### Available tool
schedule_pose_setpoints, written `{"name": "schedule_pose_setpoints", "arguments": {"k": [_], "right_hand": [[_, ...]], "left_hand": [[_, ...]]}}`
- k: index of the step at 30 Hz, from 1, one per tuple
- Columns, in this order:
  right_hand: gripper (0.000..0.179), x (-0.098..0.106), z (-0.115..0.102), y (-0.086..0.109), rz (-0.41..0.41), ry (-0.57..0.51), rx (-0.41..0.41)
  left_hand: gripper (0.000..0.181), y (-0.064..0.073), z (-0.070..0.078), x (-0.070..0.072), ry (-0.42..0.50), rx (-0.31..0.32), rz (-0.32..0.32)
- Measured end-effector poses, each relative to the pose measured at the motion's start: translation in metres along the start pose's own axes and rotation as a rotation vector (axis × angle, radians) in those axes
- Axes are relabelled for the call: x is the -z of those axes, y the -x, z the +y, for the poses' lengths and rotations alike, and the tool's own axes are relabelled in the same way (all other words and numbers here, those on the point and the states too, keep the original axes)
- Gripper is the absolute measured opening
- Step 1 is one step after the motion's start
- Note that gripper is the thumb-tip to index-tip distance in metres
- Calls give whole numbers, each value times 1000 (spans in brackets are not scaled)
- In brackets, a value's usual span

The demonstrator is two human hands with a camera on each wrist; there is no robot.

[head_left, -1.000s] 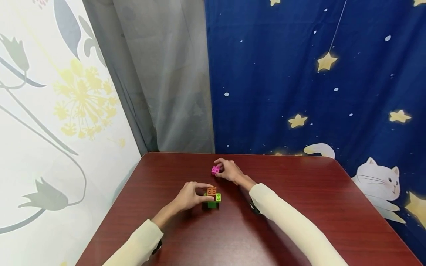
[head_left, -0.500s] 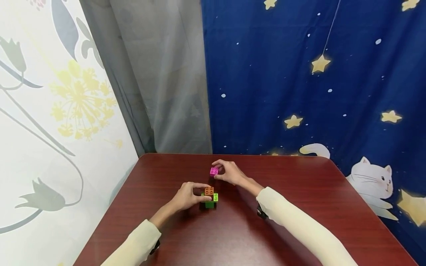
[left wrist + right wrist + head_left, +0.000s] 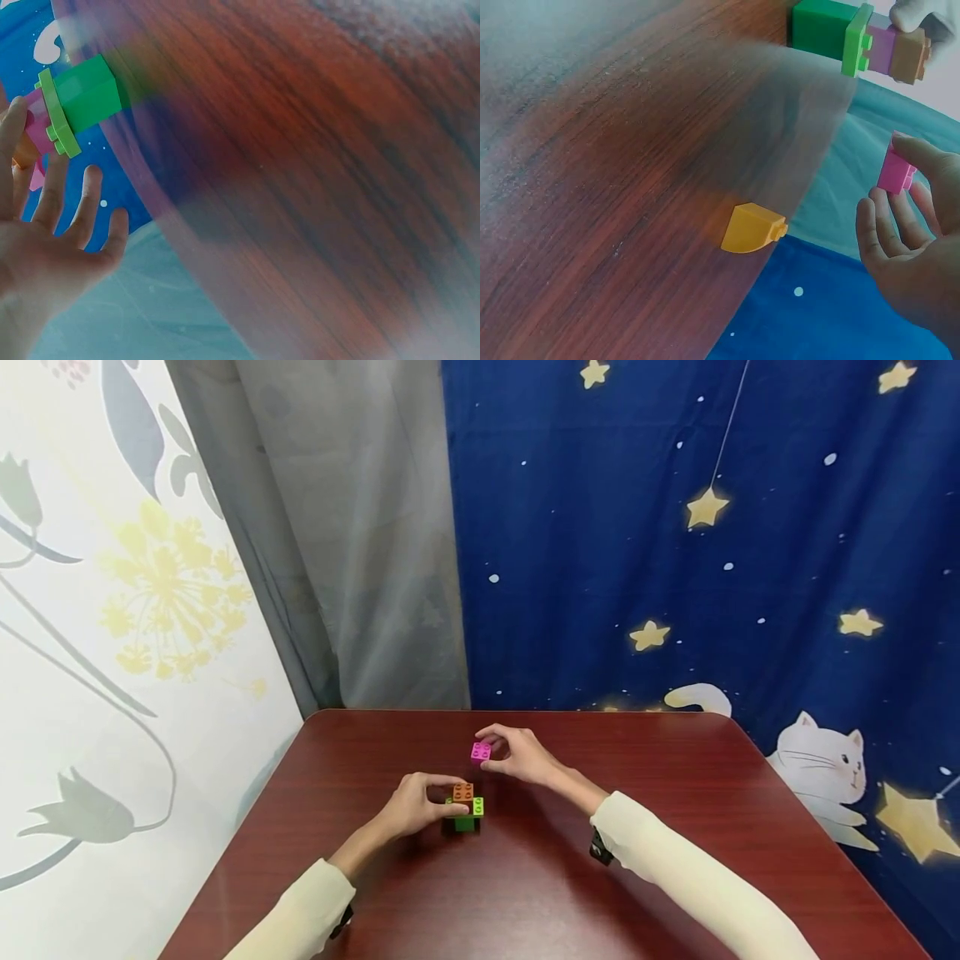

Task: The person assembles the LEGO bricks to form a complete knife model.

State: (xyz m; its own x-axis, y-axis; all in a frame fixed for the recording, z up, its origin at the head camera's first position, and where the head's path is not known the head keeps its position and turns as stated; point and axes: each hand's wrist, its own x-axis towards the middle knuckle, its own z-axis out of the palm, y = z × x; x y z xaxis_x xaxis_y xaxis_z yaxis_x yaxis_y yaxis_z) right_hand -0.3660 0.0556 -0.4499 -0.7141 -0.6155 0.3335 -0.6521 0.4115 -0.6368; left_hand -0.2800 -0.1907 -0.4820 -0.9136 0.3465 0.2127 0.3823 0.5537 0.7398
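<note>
My left hand [image 3: 412, 806] grips the upper part of a toy brick stack, thumb and index finger on either side. The stack stands on the table: a green block [image 3: 88, 94] at the bottom, a light green plate [image 3: 856, 41] over it, then a purple brick [image 3: 880, 46] and an orange brick [image 3: 462, 792] on top. Beyond the stack, my right hand [image 3: 521, 756] pinches a pink four-stud brick [image 3: 481, 752] between thumb and fingers. In the right wrist view this pink brick [image 3: 896, 165] is held above the table, studs up, apart from the stack.
A yellow brick with a curved side [image 3: 751, 229] lies on the dark red wooden table [image 3: 480, 893]; my right hand and forearm hide it in the head view. A grey curtain [image 3: 375, 568] and a blue starry curtain [image 3: 570, 568] hang behind the table's far edge.
The pink brick has risen slightly and come a little nearer the stack with my right hand. My left hand keeps its grip on the stack. The head view has turned slightly right.
</note>
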Motion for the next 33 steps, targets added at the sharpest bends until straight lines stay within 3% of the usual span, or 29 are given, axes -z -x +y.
{"name": "schedule_pose_setpoints", "arguments": {"k": [20,33], "right_hand": [[39,2,-23,17,-37,17,59],[37,-6,-34,25,-118,-25,75]], "left_hand": [[41,1,-2,0,34,0,-5],[46,-1,-2,-1,-3,-2,-2]]}}
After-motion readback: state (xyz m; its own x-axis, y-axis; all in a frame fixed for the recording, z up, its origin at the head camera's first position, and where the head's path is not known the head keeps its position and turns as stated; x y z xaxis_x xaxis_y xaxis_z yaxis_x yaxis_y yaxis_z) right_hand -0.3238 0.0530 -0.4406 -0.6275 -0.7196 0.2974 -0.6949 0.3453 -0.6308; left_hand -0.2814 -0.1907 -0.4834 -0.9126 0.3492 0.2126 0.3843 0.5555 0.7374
